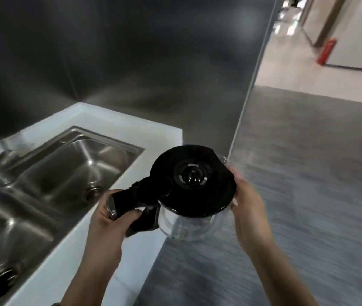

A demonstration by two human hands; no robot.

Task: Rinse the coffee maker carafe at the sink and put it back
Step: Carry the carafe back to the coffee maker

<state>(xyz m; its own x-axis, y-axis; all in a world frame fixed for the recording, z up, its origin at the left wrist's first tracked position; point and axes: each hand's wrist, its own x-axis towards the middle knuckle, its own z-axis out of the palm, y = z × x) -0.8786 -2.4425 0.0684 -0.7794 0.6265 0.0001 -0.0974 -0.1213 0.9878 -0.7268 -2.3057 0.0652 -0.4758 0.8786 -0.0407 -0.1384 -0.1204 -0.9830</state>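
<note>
i see the carafe [188, 224] w/ clear glossy glass body, lid [192, 180] glossy black plastic, handle [131, 202] matt black w/ a shiny metal strip. sink [49, 173] brushed stainless steel, bench [131, 127] smooth white, floor [308, 195] grey, looks like rough carpet.

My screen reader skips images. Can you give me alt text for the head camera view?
Two bare hands hold a glass carafe with a black lid beside a steel double sink: left hand on the handle, right hand against the lid's edge.
</note>
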